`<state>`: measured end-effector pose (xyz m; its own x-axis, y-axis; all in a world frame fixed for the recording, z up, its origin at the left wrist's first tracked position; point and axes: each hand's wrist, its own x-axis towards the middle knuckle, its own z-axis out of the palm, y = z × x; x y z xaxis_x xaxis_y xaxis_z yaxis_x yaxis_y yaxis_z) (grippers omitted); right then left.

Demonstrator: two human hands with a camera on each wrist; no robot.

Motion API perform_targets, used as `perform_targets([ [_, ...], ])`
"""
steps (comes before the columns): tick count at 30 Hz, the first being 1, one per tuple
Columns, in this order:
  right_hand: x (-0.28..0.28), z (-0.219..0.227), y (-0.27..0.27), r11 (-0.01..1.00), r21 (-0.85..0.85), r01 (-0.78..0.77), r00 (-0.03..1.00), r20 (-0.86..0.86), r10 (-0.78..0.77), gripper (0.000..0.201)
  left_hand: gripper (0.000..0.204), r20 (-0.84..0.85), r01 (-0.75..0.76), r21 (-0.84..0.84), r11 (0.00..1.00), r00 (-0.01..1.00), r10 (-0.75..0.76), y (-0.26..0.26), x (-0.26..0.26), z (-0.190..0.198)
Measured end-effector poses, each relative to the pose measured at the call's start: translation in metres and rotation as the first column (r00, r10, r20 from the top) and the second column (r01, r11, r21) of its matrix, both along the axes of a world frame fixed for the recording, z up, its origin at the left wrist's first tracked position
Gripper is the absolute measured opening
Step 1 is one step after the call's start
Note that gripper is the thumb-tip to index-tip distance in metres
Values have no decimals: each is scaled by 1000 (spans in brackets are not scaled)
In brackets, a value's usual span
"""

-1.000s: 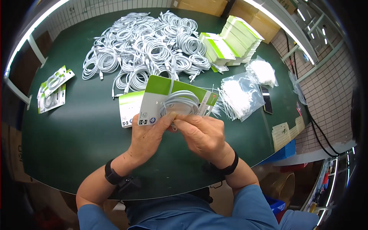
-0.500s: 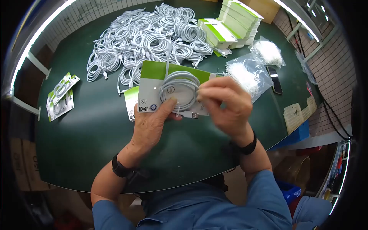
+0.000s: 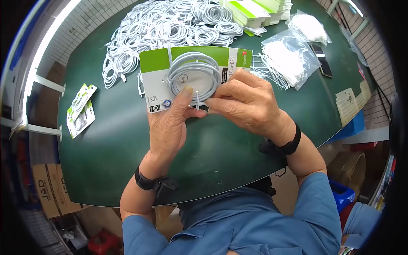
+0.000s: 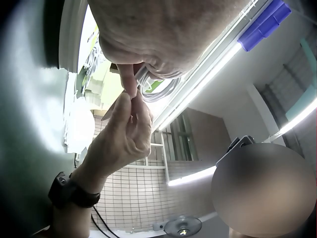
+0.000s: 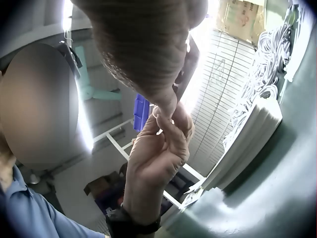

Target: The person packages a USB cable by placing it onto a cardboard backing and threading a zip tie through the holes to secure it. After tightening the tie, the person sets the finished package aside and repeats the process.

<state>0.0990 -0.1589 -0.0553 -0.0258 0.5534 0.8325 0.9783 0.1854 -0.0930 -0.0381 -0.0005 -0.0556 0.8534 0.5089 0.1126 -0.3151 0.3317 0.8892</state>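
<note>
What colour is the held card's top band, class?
The band is green, clearest in the head view.

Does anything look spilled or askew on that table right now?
Mildly: several white ties fan loosely out of the clear bag toward the held card, so they look partly spilled. At the left, two carded cables lie overlapped at different angles. I see no obvious damage.

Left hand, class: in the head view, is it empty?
No: the left hand grips a green-and-white card at its lower edge, the thumb across the front, where a coiled cable sits.
</note>
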Motion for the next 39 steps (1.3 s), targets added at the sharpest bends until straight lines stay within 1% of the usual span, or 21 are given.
perform_targets([
  [2,0,-2,1,1000,9,24,999,27,-25,29,47,7,30,-35,999,1000,-30,1,0,-1],
  [5,-5,-1,-1,996,-80,27,999,-40,-30,28,47,23,47,-75,996,999,-45,3,1,-4],
  [6,-6,-1,0,996,-88,23,999,-34,-26,28,46,30,53,-84,995,998,-51,5,1,-4],
  [9,-8,-5,2,996,-90,12,971,-237,-33,24,46,43,60,-107,992,998,-56,3,1,-5],
  [10,-9,-5,2,995,-97,8,972,-233,-31,24,45,45,64,-114,991,997,-59,2,1,-5],
  [13,-9,-4,1,999,-26,22,951,-308,-29,22,45,43,68,-130,989,997,-63,0,0,-2],
  [14,-9,-3,1,999,-34,18,953,-303,-27,22,44,32,73,-136,988,997,-69,0,0,-1],
  [17,-10,-1,3,997,58,48,974,-222,-35,20,43,23,80,-144,986,997,-78,1,-1,-2],
  [18,-10,0,3,998,48,39,977,-213,-28,20,43,14,87,-138,987,996,-86,3,-2,-3],
  [21,-8,-1,2,994,-109,-25,893,-449,-27,21,42,23,80,-145,986,997,-77,0,-1,-5],
  [22,-8,-1,1,993,-118,-31,897,-442,-25,21,41,31,70,-150,986,997,-66,-2,0,-6],
  [25,-8,-1,-1,989,-143,-31,853,-520,-49,22,40,48,54,-158,986,998,-47,-4,2,-10],
  [30,-9,3,2,985,-167,-33,902,-430,-43,24,39,56,46,-129,991,998,-39,0,3,-12],
  [34,-3,12,-5,971,-231,-61,881,-469,-56,22,37,64,27,-131,991,998,-18,0,3,-9],
  [36,12,17,-14,999,-32,-27,844,-536,6,14,37,62,21,-137,990,998,-13,-1,2,-9],
  [37,19,19,-18,999,-33,-26,844,-537,4,14,37,53,30,-125,992,998,-23,-2,1,-10],
  [38,27,22,-22,998,-11,62,742,-668,-53,10,37,41,44,-108,993,998,-39,-2,0,-9],
  [39,34,23,-25,987,1,158,614,-783,-98,10,38,26,65,-88,994,998,-63,-3,0,-8],
])
